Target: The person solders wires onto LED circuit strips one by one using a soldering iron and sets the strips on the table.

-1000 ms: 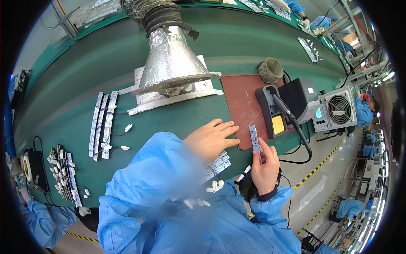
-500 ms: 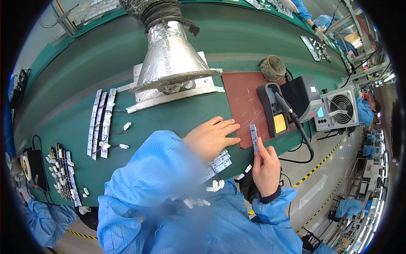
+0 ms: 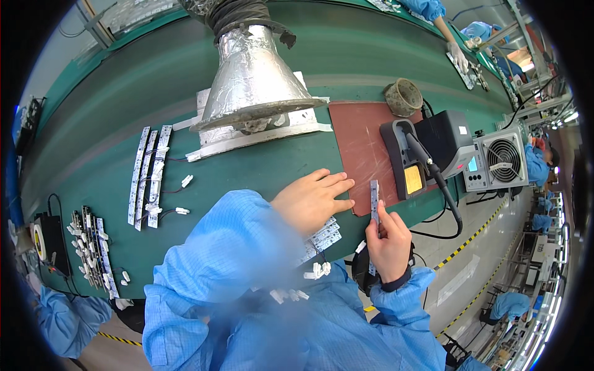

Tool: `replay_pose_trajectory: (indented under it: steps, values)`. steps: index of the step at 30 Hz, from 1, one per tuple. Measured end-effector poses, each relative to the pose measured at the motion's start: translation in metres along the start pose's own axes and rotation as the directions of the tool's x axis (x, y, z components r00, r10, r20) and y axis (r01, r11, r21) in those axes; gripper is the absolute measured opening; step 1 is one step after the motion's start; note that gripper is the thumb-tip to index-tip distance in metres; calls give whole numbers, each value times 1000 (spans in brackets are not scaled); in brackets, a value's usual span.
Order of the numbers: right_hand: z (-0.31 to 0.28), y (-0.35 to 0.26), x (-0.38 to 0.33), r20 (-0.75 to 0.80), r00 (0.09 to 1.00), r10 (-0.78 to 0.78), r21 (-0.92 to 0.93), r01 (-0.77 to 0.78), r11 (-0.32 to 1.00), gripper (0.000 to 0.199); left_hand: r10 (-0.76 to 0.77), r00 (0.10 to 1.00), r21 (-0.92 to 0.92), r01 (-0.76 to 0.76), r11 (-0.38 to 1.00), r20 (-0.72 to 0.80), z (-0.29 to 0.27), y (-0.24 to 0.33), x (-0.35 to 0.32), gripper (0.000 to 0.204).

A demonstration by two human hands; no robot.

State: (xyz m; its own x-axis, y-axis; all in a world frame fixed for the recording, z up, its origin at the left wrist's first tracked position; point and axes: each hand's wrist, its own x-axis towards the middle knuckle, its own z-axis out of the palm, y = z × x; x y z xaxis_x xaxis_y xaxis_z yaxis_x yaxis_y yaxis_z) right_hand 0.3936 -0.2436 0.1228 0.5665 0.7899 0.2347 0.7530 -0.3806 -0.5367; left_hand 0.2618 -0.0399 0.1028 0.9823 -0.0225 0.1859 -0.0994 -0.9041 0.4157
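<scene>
My left hand (image 3: 312, 201) lies palm down on the green table with its fingers spread, the fingertips by the edge of a red-brown mat (image 3: 357, 145). Partly beneath its wrist and sleeve is a group of white circuit board strips (image 3: 326, 237), with white connectors (image 3: 318, 270) on short wires at the near end. My right hand (image 3: 390, 247) pinches a narrow circuit board strip (image 3: 374, 196) between thumb and fingers. The strip points away from me over the mat's near edge; its lower part passes behind the fingers.
Right of the mat stand a soldering iron (image 3: 421, 148) in its holder with yellow sponge, a round pot (image 3: 403, 98) and a grey fan unit (image 3: 501, 159). A foil-covered hood (image 3: 257, 80) rises behind. More board strips (image 3: 147, 179) lie left. A co-worker's gloved hand (image 3: 458, 57) is far right.
The strip in my right hand has turned, its face now less visible and its length more upright. My left hand stays flat. The co-worker's gloved hand has reached down to the far boards.
</scene>
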Motion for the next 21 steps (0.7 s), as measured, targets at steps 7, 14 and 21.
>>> replay_pose_trajectory:
  steps: [7,14,21]
  values:
    - [2,3,4,-17,1000,-16,49,17,999,42,8,1000,-1,-8,1000,20,-1,-1,1,40]
    - [-1,4,5,12,999,-37,33,36,999,43,27,999,-57,-29,998,-37,4,-1,0,50]
    - [-3,5,2,5,1000,-12,31,12,999,43,25,1000,-56,-26,998,-18,1,0,0,52]
